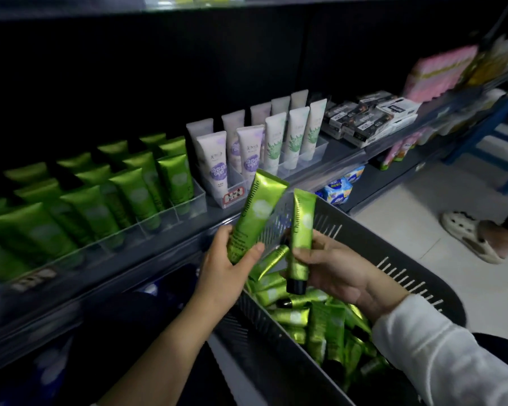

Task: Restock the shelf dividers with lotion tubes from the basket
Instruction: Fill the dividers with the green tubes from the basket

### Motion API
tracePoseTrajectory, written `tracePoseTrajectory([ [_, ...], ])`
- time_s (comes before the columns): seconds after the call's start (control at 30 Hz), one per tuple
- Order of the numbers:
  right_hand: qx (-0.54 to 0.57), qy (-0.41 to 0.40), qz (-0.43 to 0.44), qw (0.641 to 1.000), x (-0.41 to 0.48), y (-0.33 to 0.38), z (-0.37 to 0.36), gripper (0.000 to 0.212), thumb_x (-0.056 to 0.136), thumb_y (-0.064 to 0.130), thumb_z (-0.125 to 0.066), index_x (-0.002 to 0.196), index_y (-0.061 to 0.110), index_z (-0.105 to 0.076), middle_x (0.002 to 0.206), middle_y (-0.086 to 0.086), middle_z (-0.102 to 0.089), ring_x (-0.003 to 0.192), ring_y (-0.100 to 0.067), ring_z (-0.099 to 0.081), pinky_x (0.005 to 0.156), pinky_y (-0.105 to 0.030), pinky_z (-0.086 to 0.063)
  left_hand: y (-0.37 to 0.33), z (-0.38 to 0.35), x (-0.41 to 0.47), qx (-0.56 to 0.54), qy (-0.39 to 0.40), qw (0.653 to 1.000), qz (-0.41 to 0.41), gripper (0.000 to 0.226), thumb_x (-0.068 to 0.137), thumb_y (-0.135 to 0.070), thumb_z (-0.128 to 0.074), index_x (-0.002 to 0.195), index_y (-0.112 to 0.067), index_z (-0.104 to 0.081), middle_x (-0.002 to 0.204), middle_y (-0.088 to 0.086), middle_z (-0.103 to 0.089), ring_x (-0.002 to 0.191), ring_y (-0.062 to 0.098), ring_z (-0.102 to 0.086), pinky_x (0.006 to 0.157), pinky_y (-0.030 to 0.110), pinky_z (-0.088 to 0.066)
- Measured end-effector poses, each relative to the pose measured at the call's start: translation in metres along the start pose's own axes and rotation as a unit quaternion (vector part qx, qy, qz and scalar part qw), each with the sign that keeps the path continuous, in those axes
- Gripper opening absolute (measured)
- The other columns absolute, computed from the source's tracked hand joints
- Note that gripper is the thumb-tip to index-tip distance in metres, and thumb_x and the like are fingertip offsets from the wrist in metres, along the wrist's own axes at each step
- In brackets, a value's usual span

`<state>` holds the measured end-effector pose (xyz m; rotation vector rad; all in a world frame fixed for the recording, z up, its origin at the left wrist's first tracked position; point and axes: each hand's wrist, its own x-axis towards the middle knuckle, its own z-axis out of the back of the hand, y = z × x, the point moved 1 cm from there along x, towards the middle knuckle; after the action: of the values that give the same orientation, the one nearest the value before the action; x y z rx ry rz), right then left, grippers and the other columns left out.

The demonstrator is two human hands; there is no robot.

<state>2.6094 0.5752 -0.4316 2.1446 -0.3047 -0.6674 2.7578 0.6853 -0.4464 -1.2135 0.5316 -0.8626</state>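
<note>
Lotion tubes (294, 315) are lying heaped in the basket (408, 276) by my right side. Both hands are clamped on stock above it: my left hand (226, 259) is gripping one tube (255, 212), and my right hand (332, 268) is pinching a second tube (301, 232), black cap down. I am judging this as the carry step. Next I should be steering them cap-down into a free slot of the shelf dividers (170, 210) without toppling neighbours.

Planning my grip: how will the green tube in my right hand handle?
The green tube in the right hand looks glossy, so probably slippery. Its flat black cap should let it stand, though it may tip outside the dividers. Likely light: a pinch holds it.
</note>
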Motion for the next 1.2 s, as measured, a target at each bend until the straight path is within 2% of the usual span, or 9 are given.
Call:
tracePoseTrajectory([
  [0.2,0.012,0.005,0.059,0.998,0.004,0.007,-0.072,0.014,0.078,0.015,-0.052,0.085,0.016,-0.064,0.071,-0.001,-0.067,0.067,-0.014,-0.066,0.074,-0.038,-0.054,-0.013,0.05,-0.023,-0.074,-0.054,0.996,-0.001,0.023,0.078,-0.042,-0.066,0.095,-0.036,-0.053,0.079,-0.023,-0.064,0.075,-0.003,-0.059,0.068,0.014,-0.045],
  [0.33,-0.024,0.053,0.074,0.996,0.013,0.004,-0.116,0.016,0.075,0.016,-0.056,0.087,0.017,-0.066,0.073,-0.002,-0.065,0.066,-0.015,-0.063,0.064,-0.034,-0.056,-0.026,0.086,-0.042,-0.148,-0.13,0.98,-0.022,0.033,0.085,-0.049,-0.047,0.082,-0.016,-0.052,0.058,-0.004,-0.056,0.055,0.003,-0.052,0.058,0.014,-0.043],
  [0.5,-0.058,0.141,0.099,0.983,0.027,-0.007,-0.17,0.062,0.052,0.021,-0.087,0.105,0.005,-0.06,0.1,-0.018,-0.067,0.089,-0.031,-0.066,0.074,-0.05,-0.056,-0.029,0.134,-0.073,-0.172,-0.188,0.966,-0.039,0.033,0.088,-0.045,-0.05,0.091,-0.013,-0.055,0.068,-0.001,-0.064,0.066,0.007,-0.06,0.066,0.018,-0.048],
  [0.6,-0.074,0.14,0.118,0.98,0.034,-0.014,-0.196,0.072,0.037,0.022,-0.092,0.101,0.004,-0.061,0.095,-0.015,-0.066,0.086,-0.029,-0.067,0.07,-0.043,-0.057,-0.021,0.162,-0.086,-0.15,-0.217,0.964,-0.02,0.029,0.085,-0.038,-0.046,0.106,-0.019,-0.051,0.086,-0.007,-0.069,0.075,0.003,-0.063,0.074,0.022,-0.048],
  [0.7,-0.121,0.136,0.109,0.977,0.037,-0.022,-0.228,0.055,0.054,0.011,-0.081,0.104,0.003,-0.06,0.101,-0.014,-0.062,0.091,-0.028,-0.064,0.077,-0.041,-0.057,-0.01,0.194,-0.099,-0.149,-0.257,0.955,0.005,0.025,0.096,-0.023,-0.042,0.12,-0.022,-0.045,0.1,-0.011,-0.067,0.084,0.001,-0.063,0.081,0.025,-0.046],
  [0.87,-0.164,0.139,0.097,0.972,0.045,-0.035,-0.272,0.013,0.084,0.004,-0.055,0.096,0.005,-0.061,0.088,-0.008,-0.062,0.083,-0.02,-0.065,0.085,-0.045,-0.054,-0.001,0.249,-0.118,-0.148,-0.322,0.935,0.02,0.014,0.098,-0.02,-0.039,0.106,-0.028,-0.047,0.098,-0.006,-0.064,0.08,0.001,-0.063,0.074,0.022,-0.047],
  [1.03,-0.283,0.176,0.125,0.934,0.055,-0.045,-0.318,0.041,0.077,0.035,-0.066,0.096,-0.001,-0.062,0.094,-0.022,-0.066,0.09,-0.023,-0.063,0.093,-0.046,-0.049,0.006,0.3,-0.122,-0.123,-0.39,0.912,0.027,0.017,0.095,-0.04,-0.036,0.093,-0.029,-0.048,0.082,0.0,-0.063,0.071,0.01,-0.061,0.073,0.031,-0.047],
  [1.13,-0.314,0.202,0.166,0.913,0.066,-0.05,-0.344,0.005,0.085,0.014,-0.062,0.087,0.011,-0.066,0.08,0.005,-0.071,0.08,-0.004,-0.064,0.078,-0.02,-0.05,0.01,0.325,-0.122,-0.11,-0.399,0.91,0.022,0.018,0.095,-0.04,-0.037,0.094,-0.027,-0.049,0.082,-0.001,-0.063,0.072,0.009,-0.062,0.074,0.029,-0.048],
  [1.2,-0.323,0.205,0.194,0.903,0.075,-0.049,-0.362,0.009,0.083,0.004,-0.063,0.089,0.01,-0.066,0.081,0.005,-0.069,0.077,-0.003,-0.062,0.073,-0.017,-0.05,0.013,0.338,-0.122,-0.109,-0.401,0.91,0.014,0.018,0.096,-0.039,-0.037,0.095,-0.025,-0.049,0.083,0.0,-0.062,0.073,0.009,-0.061,0.075,0.028,-0.047],
])
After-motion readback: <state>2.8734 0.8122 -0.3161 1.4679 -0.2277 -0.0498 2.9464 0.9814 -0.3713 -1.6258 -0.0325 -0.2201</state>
